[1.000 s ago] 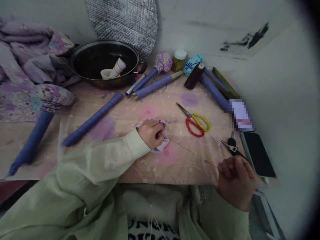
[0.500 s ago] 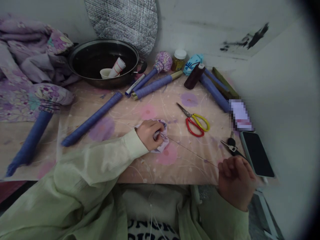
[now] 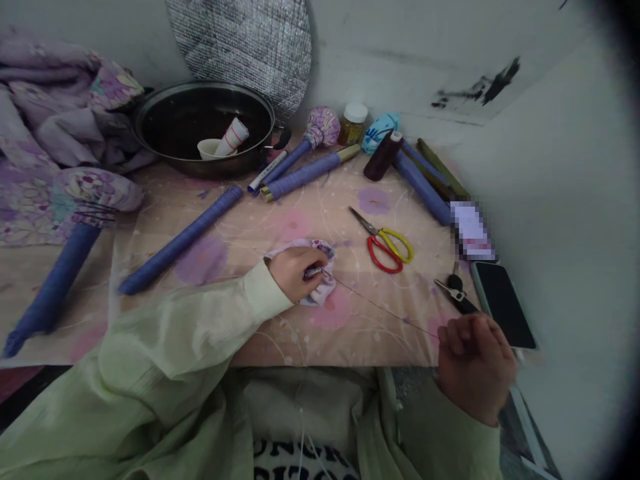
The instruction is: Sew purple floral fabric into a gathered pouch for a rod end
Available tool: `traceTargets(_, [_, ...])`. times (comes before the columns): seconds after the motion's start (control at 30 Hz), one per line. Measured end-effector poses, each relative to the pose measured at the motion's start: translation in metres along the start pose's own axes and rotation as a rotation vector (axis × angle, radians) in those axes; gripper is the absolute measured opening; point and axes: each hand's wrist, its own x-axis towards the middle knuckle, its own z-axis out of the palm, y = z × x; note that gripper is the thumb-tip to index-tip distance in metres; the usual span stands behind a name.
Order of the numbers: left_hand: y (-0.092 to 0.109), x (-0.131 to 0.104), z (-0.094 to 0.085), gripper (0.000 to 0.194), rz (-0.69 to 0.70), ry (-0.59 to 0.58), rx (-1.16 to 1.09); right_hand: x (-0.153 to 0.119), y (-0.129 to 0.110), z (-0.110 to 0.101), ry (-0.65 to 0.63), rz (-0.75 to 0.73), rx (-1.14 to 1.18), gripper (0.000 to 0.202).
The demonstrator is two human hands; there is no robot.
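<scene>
My left hand (image 3: 299,272) is closed around a gathered piece of floral fabric (image 3: 324,293), close to the table's front. From that bundle a thin dark thread (image 3: 377,305) runs taut, down to the right. My right hand (image 3: 477,360) holds the thread's other end in curled fingers at the table's front right edge; whether a needle is in them is hidden. Scissors (image 3: 385,247) with one red and one yellow handle lie partly open between and beyond the hands. A spool of dark thread (image 3: 383,157) leans farther back.
Keys (image 3: 453,290) and a phone (image 3: 505,303) lie beside my right hand, with a lit, blurred phone (image 3: 471,230) behind. Blue-wrapped sticks (image 3: 183,240), a marker (image 3: 267,172), a jar (image 3: 353,125) and a black pan (image 3: 200,167) stand or lie around. Floral cloth (image 3: 30,200) is heaped left.
The view has shifted slightly, so the table things sit a little farther left. Both hands keep their grips, and the thread stays stretched between them.
</scene>
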Motion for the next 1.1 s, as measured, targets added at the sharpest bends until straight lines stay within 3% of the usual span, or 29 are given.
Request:
traceTargets(0.33, [-0.012, 0.000, 0.014, 0.018, 0.196, -0.068, -0.043, -0.002, -0.017, -0.006, 0.033, 0.001, 0.010, 0.015])
traceTargets(0.67, [-0.024, 0.004, 0.025, 0.022, 0.157, -0.144, -0.078, -0.009, -0.023, -0.007, 0.027, -0.006, 0.005, 0.015])
traceTargets(0.9, [-0.018, 0.001, 0.023, 0.022, 0.160, -0.052, -0.106, -0.013, -0.022, -0.009, 0.011, 0.016, 0.000, 0.013])
traceTargets(1.1, [-0.012, 0.003, 0.013, 0.021, 0.133, -0.050, -0.092, -0.019, -0.027, -0.006, 0.005, 0.020, 0.014, 0.013])
